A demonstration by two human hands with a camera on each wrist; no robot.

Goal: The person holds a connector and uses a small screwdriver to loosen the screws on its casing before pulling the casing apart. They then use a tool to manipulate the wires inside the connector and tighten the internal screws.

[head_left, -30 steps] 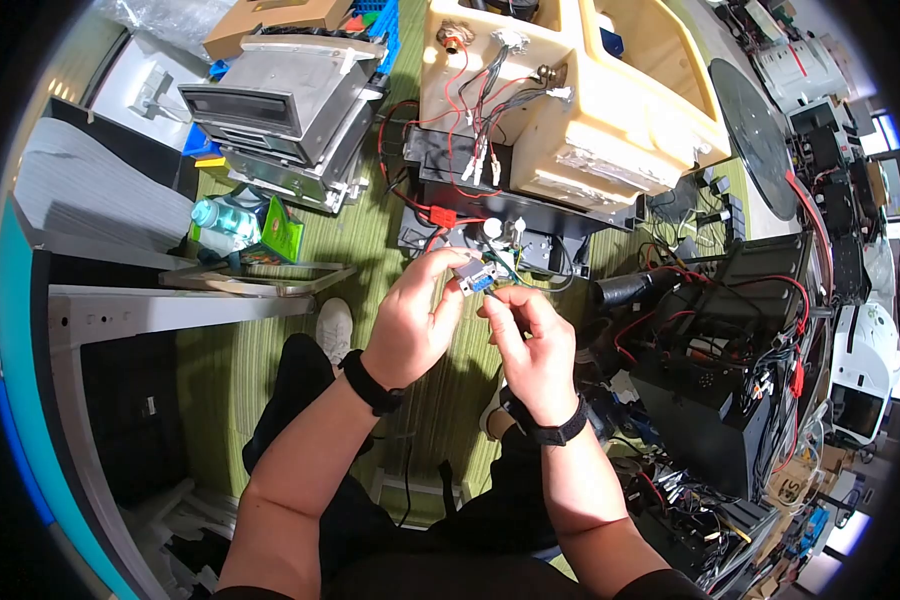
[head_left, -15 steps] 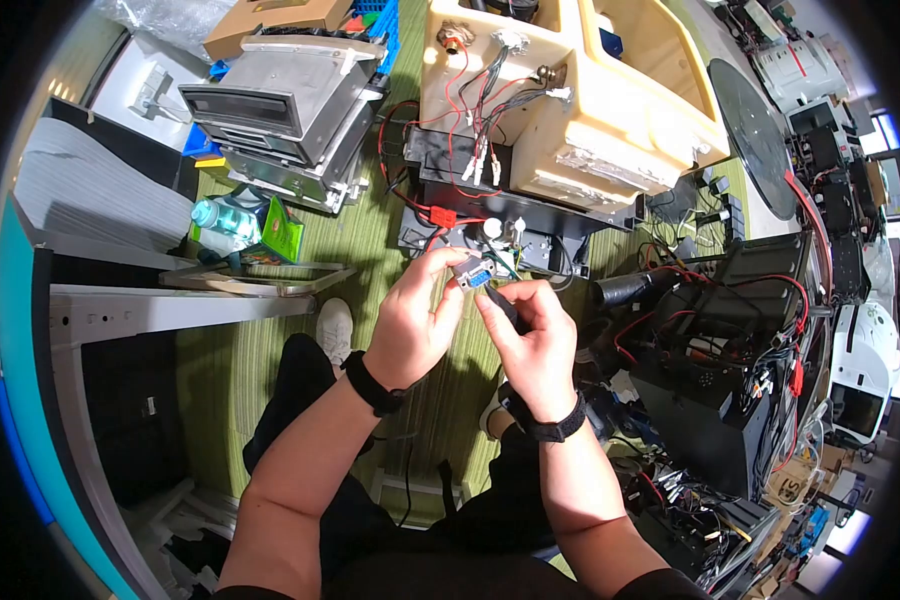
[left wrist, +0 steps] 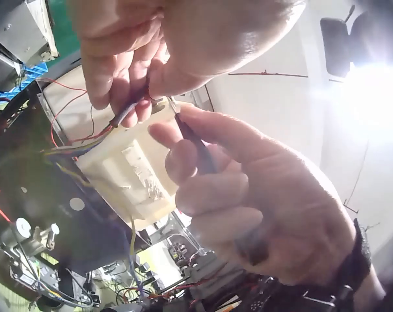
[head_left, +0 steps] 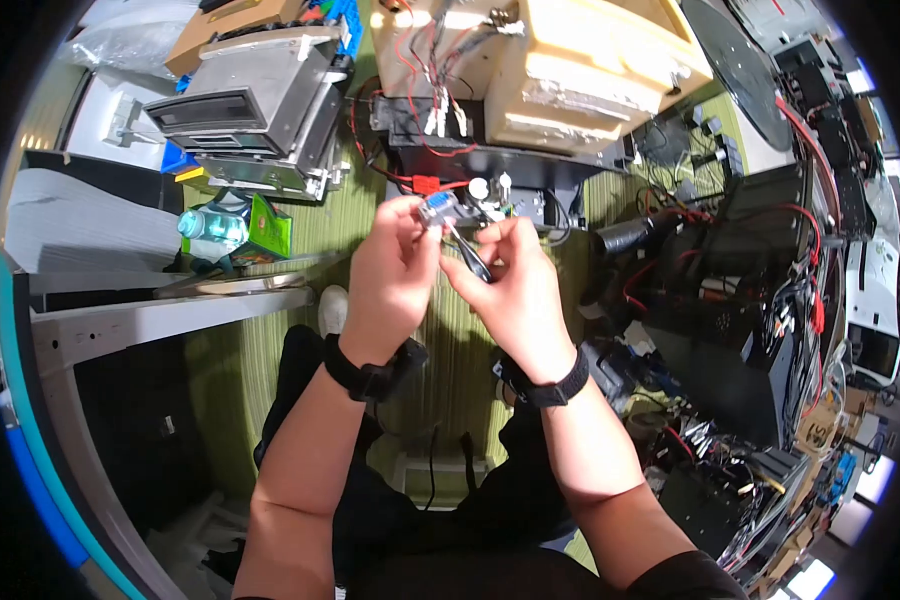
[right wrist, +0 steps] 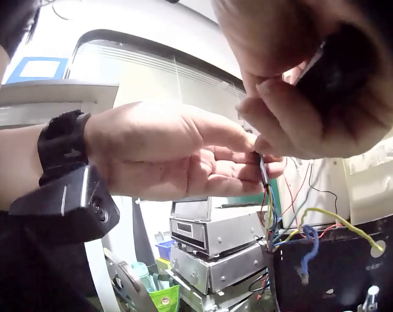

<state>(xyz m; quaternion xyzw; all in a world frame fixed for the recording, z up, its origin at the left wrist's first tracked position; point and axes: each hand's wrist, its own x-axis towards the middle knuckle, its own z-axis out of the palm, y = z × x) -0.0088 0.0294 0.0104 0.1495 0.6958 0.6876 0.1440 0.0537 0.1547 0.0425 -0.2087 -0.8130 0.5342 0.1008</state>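
Note:
The left hand pinches a blue-faced D-sub connector between thumb and fingers. From it run several coloured wires in the right wrist view. A small screwdriver with a black handle lies in the grip of the right hand, its thin shaft pointing up to the connector. In the left wrist view the screwdriver's tip end meets the connector's side at the left fingertips. Part of the connector is hidden by the left fingers.
Ahead is a cream plastic housing above a black metal box with red and black wiring. Stacked grey metal units and a teal bottle stand at left. Cabled black equipment crowds the right; a metal frame is at lower left.
The head view has shifted, so the surroundings sit higher and further left. The connector is turned to face more upward, and more of the screwdriver shows in the right hand.

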